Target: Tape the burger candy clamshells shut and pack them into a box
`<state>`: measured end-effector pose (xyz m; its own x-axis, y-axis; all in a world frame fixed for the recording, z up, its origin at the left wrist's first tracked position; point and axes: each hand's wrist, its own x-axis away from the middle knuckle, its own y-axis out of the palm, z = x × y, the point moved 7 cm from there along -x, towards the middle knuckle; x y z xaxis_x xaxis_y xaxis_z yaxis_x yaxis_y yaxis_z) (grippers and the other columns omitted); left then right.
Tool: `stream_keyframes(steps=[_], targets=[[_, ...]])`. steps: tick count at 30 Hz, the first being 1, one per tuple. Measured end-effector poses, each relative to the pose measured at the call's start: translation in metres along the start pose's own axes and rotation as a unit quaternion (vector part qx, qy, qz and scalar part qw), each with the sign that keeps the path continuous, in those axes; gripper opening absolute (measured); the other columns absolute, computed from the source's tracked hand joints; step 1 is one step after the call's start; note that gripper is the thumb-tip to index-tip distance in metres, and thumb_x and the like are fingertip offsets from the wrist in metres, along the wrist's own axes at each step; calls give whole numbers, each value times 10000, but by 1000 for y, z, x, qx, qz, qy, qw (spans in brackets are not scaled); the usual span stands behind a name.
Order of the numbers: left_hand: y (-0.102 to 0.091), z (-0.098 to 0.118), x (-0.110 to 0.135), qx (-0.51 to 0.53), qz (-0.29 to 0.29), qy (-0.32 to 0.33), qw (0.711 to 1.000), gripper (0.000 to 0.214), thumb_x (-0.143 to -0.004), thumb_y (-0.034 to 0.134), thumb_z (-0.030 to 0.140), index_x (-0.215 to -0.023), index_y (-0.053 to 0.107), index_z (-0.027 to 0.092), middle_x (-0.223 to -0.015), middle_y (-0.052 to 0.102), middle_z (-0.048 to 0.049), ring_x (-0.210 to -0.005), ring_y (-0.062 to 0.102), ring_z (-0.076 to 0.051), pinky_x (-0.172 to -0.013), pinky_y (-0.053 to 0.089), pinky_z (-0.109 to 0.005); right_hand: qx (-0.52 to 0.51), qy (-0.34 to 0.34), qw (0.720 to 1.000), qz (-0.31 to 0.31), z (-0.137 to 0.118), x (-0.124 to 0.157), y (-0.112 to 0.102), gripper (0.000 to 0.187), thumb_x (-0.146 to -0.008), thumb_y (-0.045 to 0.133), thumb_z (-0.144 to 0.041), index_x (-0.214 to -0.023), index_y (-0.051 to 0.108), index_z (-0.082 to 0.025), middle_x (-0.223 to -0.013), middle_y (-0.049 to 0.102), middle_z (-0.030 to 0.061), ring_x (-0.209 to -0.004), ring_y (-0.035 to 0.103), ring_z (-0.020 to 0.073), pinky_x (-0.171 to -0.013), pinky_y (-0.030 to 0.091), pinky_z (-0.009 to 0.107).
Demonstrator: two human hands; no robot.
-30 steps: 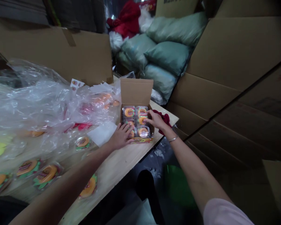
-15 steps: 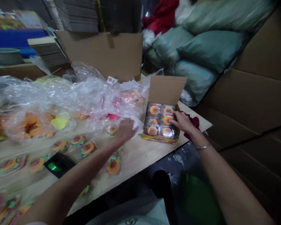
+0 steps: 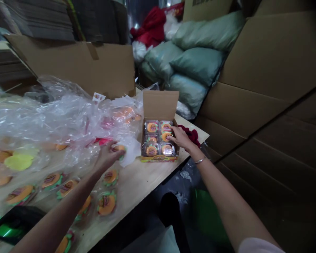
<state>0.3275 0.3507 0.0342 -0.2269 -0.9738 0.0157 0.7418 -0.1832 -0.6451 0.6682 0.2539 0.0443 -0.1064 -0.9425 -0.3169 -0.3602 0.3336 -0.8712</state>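
Observation:
An open display box stands on the table with its lid raised, filled with burger-shaped pieces in clear plastic packs. My right hand reaches over the box's right side, thumb and fingers closed on the edge of a packed burger toy in the middle row. Left of the box, my left hand pinches another burger toy just above a white sheet. More burger toys, such as one near the front edge, lie in rows beneath my left forearm.
Crumpled clear plastic bags with orange and pink pieces cover the back of the table. A large carton stands behind them. At lower left is a black device with a green light. Dark red cloth lies right of the box.
The view has swung to the right. My left hand has moved away from beside the box and now has a burger toy in its fingers. My right hand stays at the same pack.

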Motion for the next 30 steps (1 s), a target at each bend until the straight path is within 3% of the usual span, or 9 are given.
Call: stream_keyframes(steps=[2, 5, 8, 10, 13, 21, 25, 27, 30], targets=[[24, 48, 2, 71, -24, 80, 994, 605, -619, 672, 459, -1125, 522, 164, -823, 564, -31, -697, 599, -194, -611, 504, -309, -11, 0, 1000, 4, 0, 1, -1, 467, -815, 588, -390, -1230, 482, -205, -1148, 573, 110, -1048, 483, 274, -856, 405, 394], [59, 111, 0, 50, 47, 213, 975, 693, -641, 694, 448, -1238, 464, 179, -1033, 495, -84, -889, 576, -213, -752, 505, -343, -21, -3, 1000, 11, -2, 2, -3, 476, -818, 591, -381, -1242, 468, -202, -1166, 564, 106, -1059, 480, 267, -870, 403, 388], [98, 138, -8, -42, 105, 268, 957, 704, -674, 691, 449, -1282, 459, 181, -1096, 428, -120, -1032, 506, -273, -860, 456, -394, -24, 5, 1000, 10, -2, 3, -4, 482, -814, 603, -365, -1242, 461, -194, -1176, 557, 110, -1062, 481, 258, -875, 401, 379], [114, 135, -11, -90, 136, 251, 954, 659, -714, 653, 466, -1272, 471, 165, -1077, 426, -132, -1017, 498, -293, -863, 435, -416, -24, 10, 1000, 9, -1, 3, -4, 485, -814, 605, -364, -1240, 460, -184, -1181, 551, 117, -1068, 477, 257, -875, 400, 375], [121, 126, -10, -160, 158, 238, 945, 623, -753, 602, 489, -1270, 466, 169, -1058, 445, -140, -1013, 483, -316, -888, 388, -455, -23, 7, 1000, 12, 1, 2, -3, 474, -823, 592, -373, -1233, 464, -175, -1184, 548, 123, -1075, 467, 258, -873, 399, 373], [120, 135, -7, -279, 121, 242, 921, 586, -740, 559, 594, -1120, 561, 148, -1141, 477, -196, -1112, 401, -396, -917, 299, -532, 14, 12, 999, 30, 5, 4, 5, 535, -841, 544, -421, -1296, 434, -161, -1211, 535, 143, -1103, 434, 295, -894, 385, 408], [125, 130, -9, -266, 52, 249, 930, 721, -725, 581, 597, -1263, 458, 134, -1249, 453, -207, -1172, 380, -391, -945, 297, -519, 45, 27, 998, 32, 5, 9, 10, 558, -858, 491, -427, -1335, 399, -152, -1270, 499, 168, -1127, 417, 330, -899, 379, 444], [114, 118, -9, -252, 3, 271, 929, 855, -715, 589, 607, -1373, 326, 128, -1371, 367, -212, -1243, 333, -380, -981, 292, -491, 56, 27, 998, 29, 8, 11, 11, 583, -862, 472, -429, -1360, 366, -147, -1289, 488, 175, -1139, 408, 343, -903, 374, 459], [67, 80, -3, -253, -28, 257, 932, 865, -770, 530, 579, -1423, 214, 108, -1451, 292, -204, -1302, 312, -324, -1010, 306, -410, 66, 21, 997, 24, 8, 12, 7, 620, -864, 461, -430, -1388, 319, -131, -1319, 463, 189, -1161, 392, 356, -910, 363, 484]])
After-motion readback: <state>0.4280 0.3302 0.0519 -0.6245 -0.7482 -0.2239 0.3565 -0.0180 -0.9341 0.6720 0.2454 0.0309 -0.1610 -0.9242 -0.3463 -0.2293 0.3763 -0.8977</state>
